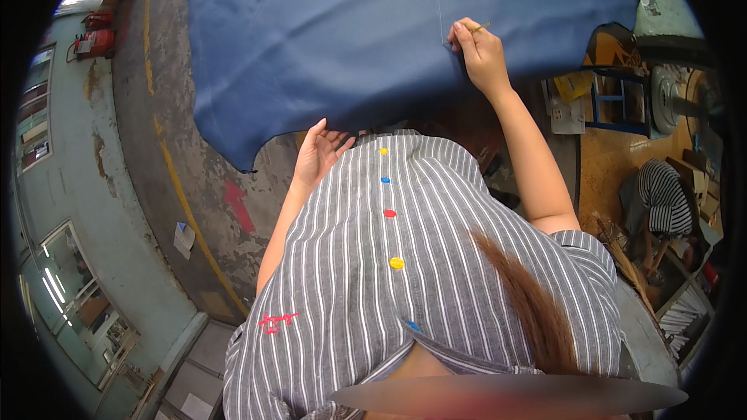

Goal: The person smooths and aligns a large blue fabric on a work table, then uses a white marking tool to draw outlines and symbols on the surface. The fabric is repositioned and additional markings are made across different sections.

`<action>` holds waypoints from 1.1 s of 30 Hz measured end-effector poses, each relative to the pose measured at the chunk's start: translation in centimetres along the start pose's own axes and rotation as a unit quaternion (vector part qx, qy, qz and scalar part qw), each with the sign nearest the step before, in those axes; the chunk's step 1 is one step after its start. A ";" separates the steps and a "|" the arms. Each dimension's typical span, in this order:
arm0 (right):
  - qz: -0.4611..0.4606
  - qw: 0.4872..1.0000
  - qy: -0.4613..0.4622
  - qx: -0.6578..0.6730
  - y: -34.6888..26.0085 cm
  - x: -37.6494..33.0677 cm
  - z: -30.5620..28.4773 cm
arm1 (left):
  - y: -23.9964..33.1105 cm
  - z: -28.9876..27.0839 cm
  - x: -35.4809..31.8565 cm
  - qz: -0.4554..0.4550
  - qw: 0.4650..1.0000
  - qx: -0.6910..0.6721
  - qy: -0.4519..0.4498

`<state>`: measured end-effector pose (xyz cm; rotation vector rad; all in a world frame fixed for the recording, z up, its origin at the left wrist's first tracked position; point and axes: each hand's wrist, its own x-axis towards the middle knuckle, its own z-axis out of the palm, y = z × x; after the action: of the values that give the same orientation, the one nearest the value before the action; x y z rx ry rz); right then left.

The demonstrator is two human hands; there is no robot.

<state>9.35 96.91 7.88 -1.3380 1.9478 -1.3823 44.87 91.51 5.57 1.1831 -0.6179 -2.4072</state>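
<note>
A large blue sheet, which looks like a leather hide (327, 47), is spread out in front of me and droops at its near edge. My right hand (481, 54) rests over its right part, fingers pinched round a thin yellowish pen (481, 28) whose upper end sticks out past the knuckles. A fine pale line (440, 4) runs along the hide down to those fingers; the pen's tip is hidden. Close to my body, my left hand (317, 154) is at the hide's near edge, thumb raised and fingers apart. Whether it touches the edge I cannot tell.
On the left, a worn floor (156, 140) bears a yellow stripe and a red arrow (238, 207). Red fire extinguishers (95, 40) stand by the left wall. To the right are a blue metal frame (618, 101), a standing fan (664, 101) and another person in stripes (661, 198), bending down.
</note>
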 end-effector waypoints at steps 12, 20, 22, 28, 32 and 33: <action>0.038 0.970 0.163 0.174 1.6 0.3 -0.6 | -1.1 -2.0 -0.1 0.003 0.968 0.248 0.046; -0.005 0.960 0.234 -0.154 1.0 0.2 -0.8 | 1.8 6.7 -0.1 -0.064 0.930 0.317 -0.173; -0.014 0.943 0.274 -0.190 0.6 0.6 -0.2 | 3.6 9.7 -0.6 -0.146 0.932 0.256 -0.213; 0.045 0.934 0.285 -0.210 0.5 1.3 0.6 | 4.1 15.4 4.8 -0.233 0.773 0.426 -0.408; 0.031 0.932 0.278 -0.231 0.7 1.1 0.3 | 1.0 16.9 9.2 -0.233 0.642 0.479 -0.552; 0.030 0.931 0.274 -0.241 0.7 1.0 0.3 | -0.1 17.3 9.9 -0.215 0.602 0.516 -0.571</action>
<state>8.81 95.96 7.37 -1.1378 2.8208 -1.4081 25.26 90.13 8.65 -0.3895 -2.6022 -2.9984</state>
